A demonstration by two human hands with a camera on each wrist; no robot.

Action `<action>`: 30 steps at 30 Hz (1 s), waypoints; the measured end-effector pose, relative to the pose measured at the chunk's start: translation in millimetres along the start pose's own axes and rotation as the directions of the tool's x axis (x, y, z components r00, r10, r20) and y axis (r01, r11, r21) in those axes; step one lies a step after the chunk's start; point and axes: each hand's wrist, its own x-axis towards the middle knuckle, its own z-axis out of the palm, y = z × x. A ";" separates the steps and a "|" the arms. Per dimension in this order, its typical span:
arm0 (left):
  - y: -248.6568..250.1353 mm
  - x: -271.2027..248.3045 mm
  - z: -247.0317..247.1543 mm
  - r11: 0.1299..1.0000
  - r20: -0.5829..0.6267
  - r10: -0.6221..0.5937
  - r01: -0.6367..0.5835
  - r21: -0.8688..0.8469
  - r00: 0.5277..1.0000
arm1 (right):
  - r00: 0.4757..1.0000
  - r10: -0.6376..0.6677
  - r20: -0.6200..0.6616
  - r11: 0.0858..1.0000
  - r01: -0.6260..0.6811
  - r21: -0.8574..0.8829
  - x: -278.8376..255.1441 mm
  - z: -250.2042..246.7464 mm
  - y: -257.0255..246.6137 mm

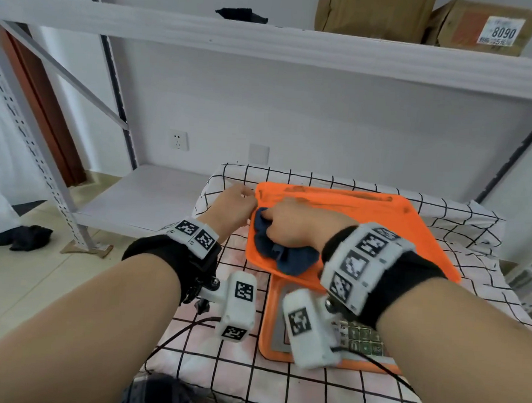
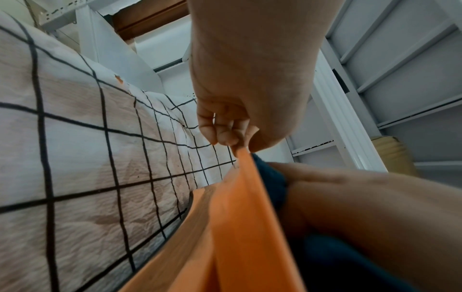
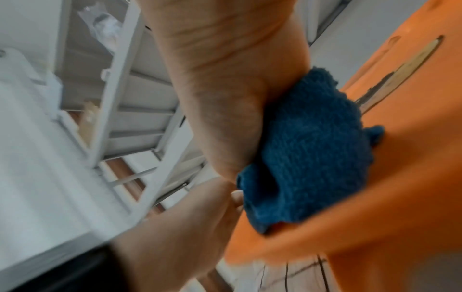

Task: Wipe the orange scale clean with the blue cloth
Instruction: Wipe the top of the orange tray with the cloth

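The orange scale (image 1: 381, 227) sits on a checked cloth, its flat pan (image 3: 400, 158) toward the wall and its keypad (image 1: 362, 338) near me. Brownish smears mark the pan's far edge (image 1: 296, 190). My right hand (image 1: 297, 225) grips the bunched blue cloth (image 1: 274, 248) and presses it on the pan's left part; the right wrist view shows the blue cloth (image 3: 307, 150) under the palm. My left hand (image 1: 233, 205) pinches the pan's left rim (image 2: 245, 168), with the left hand (image 2: 225, 134) fingers curled under the edge.
The checked cloth (image 1: 232, 370) covers the surface beneath the scale. A white metal shelf rack (image 1: 268, 42) stands close behind, with cardboard boxes (image 1: 425, 18) above and a low shelf (image 1: 140, 196) at the left. Dark fabric (image 1: 22, 238) lies on the floor.
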 end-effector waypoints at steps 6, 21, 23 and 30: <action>-8.1 5.7 3.2 0.996 0.021 -0.044 0.042 0.077 0.999 | 0.995 0.100 -0.002 0.995 -0.100 -0.004 10.8 5.7 -1.5; 2.3 5.7 7.3 0.958 0.010 -0.025 0.021 0.285 1.000 | 0.924 0.382 0.031 0.921 -0.378 -0.095 -16.0 -14.5 78.3; 1.4 4.6 8.3 0.956 0.003 -0.027 0.025 0.291 1.000 | 0.932 0.362 0.033 0.927 -0.356 -0.120 -16.0 -14.5 74.0; -9.2 11.0 3.1 0.982 0.013 -0.036 0.033 0.186 0.999 | 0.998 0.061 -0.002 0.991 -0.061 -0.115 17.3 4.1 -0.1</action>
